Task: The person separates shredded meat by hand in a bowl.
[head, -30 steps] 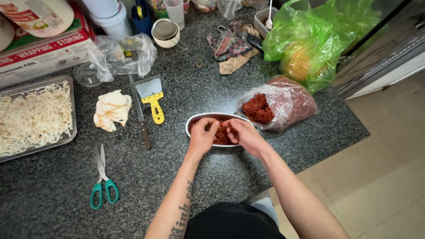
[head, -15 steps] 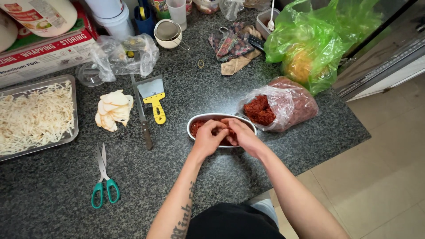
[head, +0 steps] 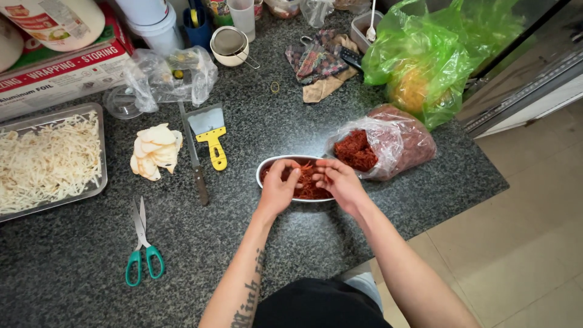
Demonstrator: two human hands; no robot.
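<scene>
Both hands work in an oval dish of red shreds.

The left hand and right hand sit over the oval dish on the dark speckled table, fingers curled narrow, pinching red shreds. A clear bag of the same red shreds lies just beside the dish, with a yellow-handled scraper and green scissors to the left.

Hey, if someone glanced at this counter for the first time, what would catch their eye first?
Probably both hands, left hand and right hand, working red shredded food in the oval dish at the counter's front middle. Next, the bright green plastic bag at back right, and the metal tray of pale shreds at far left.
</scene>
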